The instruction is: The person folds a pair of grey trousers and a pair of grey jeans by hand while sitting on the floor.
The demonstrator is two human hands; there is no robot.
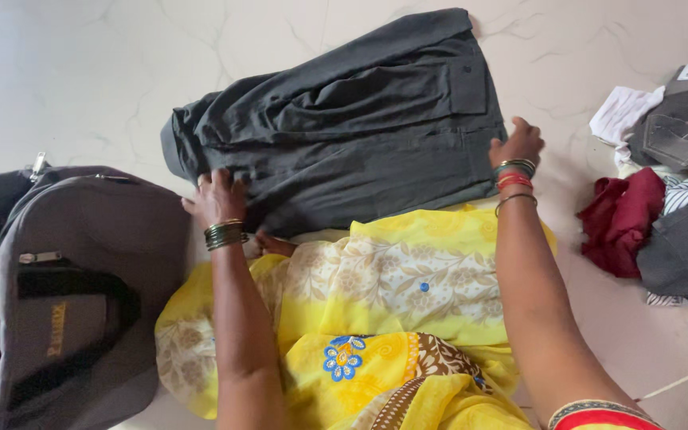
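Both hands are down on the dark grey trousers [344,119], which lie folded over on the pale marble floor [81,80] just beyond the person's yellow floral sari [392,279]. The left hand [218,199] presses flat on the near-left part of the fabric, fingers spread, not clenched around anything. The right hand [517,143] sits at the waistband end on the right, fingers curled over the edge (whether it actually pinches the cloth I cannot tell from this angle).

Risks, as I judge them: the fold looks loose and rumpled on the left side, so a pull from the right hand alone could drag the top layer askew and spoil the fold. The smooth floor gives little friction, so the whole garment may slide rather than crease. The sari's edge lies touching the trousers' near edge and could get caught into the fold.

To the left, a grey backpack [73,295] lies with a zip pull showing, near the left forearm. To the right, well apart, a heap of clothes [662,199] with a maroon piece and grey denim.
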